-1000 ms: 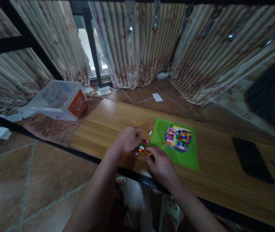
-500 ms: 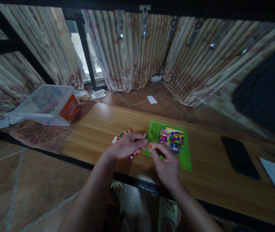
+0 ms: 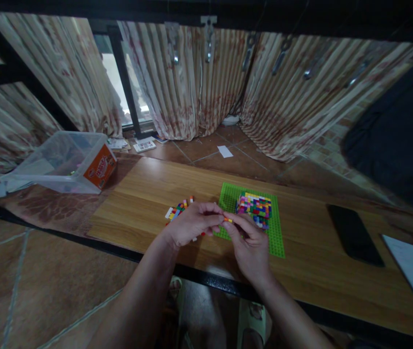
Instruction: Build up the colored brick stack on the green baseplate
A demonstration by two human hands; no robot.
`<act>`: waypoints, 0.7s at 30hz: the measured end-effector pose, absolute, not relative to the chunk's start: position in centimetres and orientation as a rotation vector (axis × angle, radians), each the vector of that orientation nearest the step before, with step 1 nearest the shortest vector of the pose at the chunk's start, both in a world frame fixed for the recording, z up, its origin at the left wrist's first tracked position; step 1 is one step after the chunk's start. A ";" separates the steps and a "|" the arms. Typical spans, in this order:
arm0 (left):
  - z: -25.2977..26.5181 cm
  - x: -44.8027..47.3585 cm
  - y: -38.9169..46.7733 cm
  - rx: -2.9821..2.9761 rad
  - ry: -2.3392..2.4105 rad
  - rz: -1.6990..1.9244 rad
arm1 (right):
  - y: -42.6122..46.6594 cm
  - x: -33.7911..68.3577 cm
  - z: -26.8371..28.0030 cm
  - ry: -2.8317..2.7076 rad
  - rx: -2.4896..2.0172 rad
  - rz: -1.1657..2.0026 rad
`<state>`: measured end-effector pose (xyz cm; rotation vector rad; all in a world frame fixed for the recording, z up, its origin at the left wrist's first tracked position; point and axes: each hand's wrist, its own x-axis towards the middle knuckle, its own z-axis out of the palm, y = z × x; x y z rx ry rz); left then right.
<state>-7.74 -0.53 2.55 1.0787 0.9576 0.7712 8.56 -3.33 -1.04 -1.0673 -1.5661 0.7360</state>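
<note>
Small orange and yellow toy bricks (image 3: 228, 220) are pinched between the fingertips of my right hand (image 3: 250, 245). My left hand (image 3: 196, 223) meets them from the other side, its thumb and forefinger closed at the bricks' left end. Beyond my right hand, a block of many-coloured bricks (image 3: 255, 204) stands on a green studded baseplate (image 3: 278, 242). Part of the baseplate is hidden behind my hands. A loose pile of bricks (image 3: 178, 210) lies on the wooden table, partly covered by my left hand.
A clear plastic box (image 3: 57, 160) with an orange label sits at the left end. On the right of the table (image 3: 311, 271) lie a black phone-like slab (image 3: 354, 235) and a white sheet (image 3: 412, 269). Striped curtains hang behind, over a tiled floor.
My left hand has moved slightly right and its fingertips now close on the bricks held by my right hand. The whole view has shifted a little.
</note>
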 end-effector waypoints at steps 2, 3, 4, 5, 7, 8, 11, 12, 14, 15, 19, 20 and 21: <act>2.5 -7.7 -0.6 1.065 0.943 0.783 | -3.3 8.6 -0.9 -1.571 -1.066 0.730; 2.5 -7.6 -0.7 1.058 0.936 0.787 | -3.3 8.7 -0.9 -1.573 -1.062 0.727; 2.5 -7.6 -0.7 1.056 0.931 0.791 | -3.3 8.7 -0.8 -1.576 -1.058 0.727; 2.5 -7.5 -0.7 1.059 0.929 0.796 | -3.3 8.7 -0.8 -1.576 -1.060 0.732; 2.5 -7.4 -0.7 1.075 0.935 0.812 | -3.3 8.8 -0.9 -1.553 -1.082 0.766; 2.5 -7.4 -0.6 1.084 0.941 0.820 | -3.3 8.8 -0.9 -1.523 -1.099 0.795; 2.5 -7.3 -0.5 1.089 0.971 0.855 | -3.1 9.0 -0.9 -1.410 -1.122 0.880; 2.5 -7.3 -0.4 1.088 0.978 0.866 | -3.1 9.1 -0.9 -1.388 -1.121 0.899; 2.5 -7.4 -0.4 1.095 0.980 0.881 | -3.0 9.3 -0.9 -1.378 -1.121 0.921; 2.5 -7.4 -0.3 1.103 0.977 0.884 | -3.0 9.4 -0.9 -1.381 -1.121 0.931; 2.4 -7.4 -0.4 1.147 0.960 0.876 | -3.0 9.6 -0.8 -1.355 -1.126 0.974; 2.4 -7.4 -0.4 1.158 0.954 0.877 | -3.0 9.6 -0.8 -1.341 -1.132 0.978; 2.4 -7.3 -0.4 1.169 0.947 0.880 | -3.1 9.7 -0.8 -1.332 -1.138 0.978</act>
